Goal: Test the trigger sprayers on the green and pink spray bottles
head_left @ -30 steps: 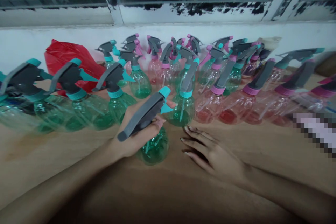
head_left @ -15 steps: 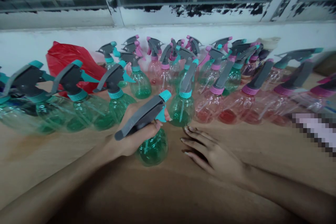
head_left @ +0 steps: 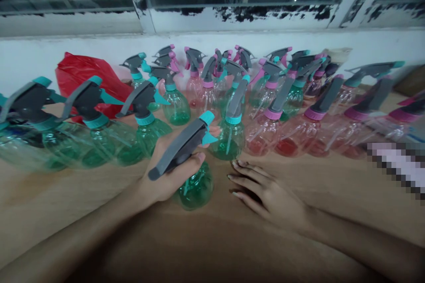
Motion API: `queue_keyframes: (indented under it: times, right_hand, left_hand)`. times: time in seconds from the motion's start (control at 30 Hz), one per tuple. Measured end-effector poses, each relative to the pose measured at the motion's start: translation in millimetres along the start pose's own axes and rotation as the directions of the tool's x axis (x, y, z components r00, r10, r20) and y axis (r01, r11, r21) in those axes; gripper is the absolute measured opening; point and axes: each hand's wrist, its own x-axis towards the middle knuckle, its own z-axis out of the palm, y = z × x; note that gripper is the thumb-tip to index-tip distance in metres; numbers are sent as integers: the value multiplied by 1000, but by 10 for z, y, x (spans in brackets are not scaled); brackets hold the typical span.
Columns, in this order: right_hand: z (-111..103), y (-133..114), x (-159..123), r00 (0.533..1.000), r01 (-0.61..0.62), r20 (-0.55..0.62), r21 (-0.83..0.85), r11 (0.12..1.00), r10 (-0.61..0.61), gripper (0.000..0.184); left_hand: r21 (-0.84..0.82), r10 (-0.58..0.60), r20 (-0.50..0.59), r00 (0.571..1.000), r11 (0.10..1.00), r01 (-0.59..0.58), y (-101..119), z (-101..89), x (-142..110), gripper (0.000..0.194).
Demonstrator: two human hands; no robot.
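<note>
My left hand [head_left: 169, 163] is wrapped around the neck of a green spray bottle [head_left: 196, 188] with a grey head and turquoise nozzle and trigger. The bottle stands nearly upright on the table, its neck hidden by my thumb and palm. My fingertips show behind the turquoise trigger, which sticks out past them. On the tabletop, my right hand [head_left: 268, 192] lies palm down with fingers stretched out and holds nothing. Just beyond its fingertips stands another green spray bottle [head_left: 229, 139] with a turquoise collar.
A front row holds green spray bottles [head_left: 96, 141] on the left and pink ones [head_left: 262, 135] on the right. Several more stand behind, near the white wall [head_left: 29, 37]. A red plastic bag [head_left: 89, 75] sits at the back left of the wooden table [head_left: 318, 185].
The fingers of my left hand have straightened a little, and more of the trigger shows. The held bottle has shifted slightly right. My right hand stays in place.
</note>
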Motion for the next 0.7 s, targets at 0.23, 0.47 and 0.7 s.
queue_keyframes:
  times: [0.23, 0.47, 0.7]
  right_hand:
    - [2, 3, 0, 1000, 0, -1, 14, 1000, 0, 32]
    - [9, 9, -4, 1000, -1, -3, 22, 1000, 1, 32]
    - [10, 15, -7, 1000, 1, 6, 18, 1000, -1, 33]
  left_hand:
    - [-99, -48, -67, 997, 994, 42, 19, 67, 2, 11]
    - [-82, -40, -20, 999, 996, 39, 39, 15, -14, 5]
    - [-119, -47, 22, 999, 992, 49, -16, 21, 1, 7]
